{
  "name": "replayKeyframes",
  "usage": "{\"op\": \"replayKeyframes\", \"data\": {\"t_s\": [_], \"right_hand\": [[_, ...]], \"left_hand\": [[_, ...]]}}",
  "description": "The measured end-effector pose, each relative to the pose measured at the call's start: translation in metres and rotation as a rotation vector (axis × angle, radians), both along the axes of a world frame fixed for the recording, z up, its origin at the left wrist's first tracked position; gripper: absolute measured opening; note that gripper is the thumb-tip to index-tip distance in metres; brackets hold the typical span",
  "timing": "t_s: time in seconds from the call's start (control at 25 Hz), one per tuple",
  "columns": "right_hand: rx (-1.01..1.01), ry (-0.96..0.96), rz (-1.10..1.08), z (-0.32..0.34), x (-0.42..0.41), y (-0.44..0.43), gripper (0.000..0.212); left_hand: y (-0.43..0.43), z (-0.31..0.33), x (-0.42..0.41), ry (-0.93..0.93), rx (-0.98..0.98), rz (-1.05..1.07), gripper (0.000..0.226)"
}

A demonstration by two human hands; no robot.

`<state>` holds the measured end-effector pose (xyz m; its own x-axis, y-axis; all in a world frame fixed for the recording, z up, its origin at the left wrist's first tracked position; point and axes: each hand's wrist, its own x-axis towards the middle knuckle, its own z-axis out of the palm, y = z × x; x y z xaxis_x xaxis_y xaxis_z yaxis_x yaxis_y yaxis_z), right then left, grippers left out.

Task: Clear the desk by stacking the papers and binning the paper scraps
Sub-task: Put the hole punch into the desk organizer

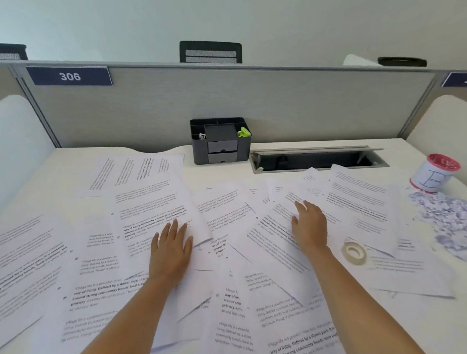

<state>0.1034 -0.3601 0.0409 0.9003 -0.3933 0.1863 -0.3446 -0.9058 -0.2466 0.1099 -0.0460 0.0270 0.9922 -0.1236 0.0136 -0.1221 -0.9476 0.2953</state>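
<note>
We press our left hand (170, 248) and right hand (310, 226), well apart with fingers flat, on thin printed papers (149, 202) overlapping across the smooth white desk (220, 172). Farther right, crumpled scraps (459, 220) heap beside a red-rimmed cylindrical cup (434, 173).

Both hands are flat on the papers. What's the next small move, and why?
Probably slide both hands toward each other, dragging the papers under them into one rough pile. The left hand and right hand lie flat on overlapping, fanned-out sheets, gripping nothing. The tape roll rests on sheets at the right, so go gently there.
</note>
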Motion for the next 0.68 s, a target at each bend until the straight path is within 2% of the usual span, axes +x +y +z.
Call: {"op": "replayKeyframes", "data": {"t_s": [0.2, 0.4, 0.52, 0.68], "right_hand": [[-0.022, -0.005, -0.125, -0.011, -0.052, -0.027, 0.045], [-0.020, 0.112, -0.272, -0.018, -0.085, -0.047, 0.045], [0.023, 0.152, -0.283, -0.020, -0.094, -0.052, 0.042], [0.065, 0.055, -0.247, -0.018, -0.096, -0.052, 0.036]], "left_hand": [[-0.006, 0.001, -0.036, -0.009, 0.008, 0.001, 0.051], [-0.015, 0.002, -0.059, -0.010, 0.015, 0.003, 0.051], [-0.019, 0.002, -0.065, -0.013, 0.003, 0.008, 0.051], [-0.022, 0.002, -0.066, -0.013, 0.015, 0.017, 0.050]]}}
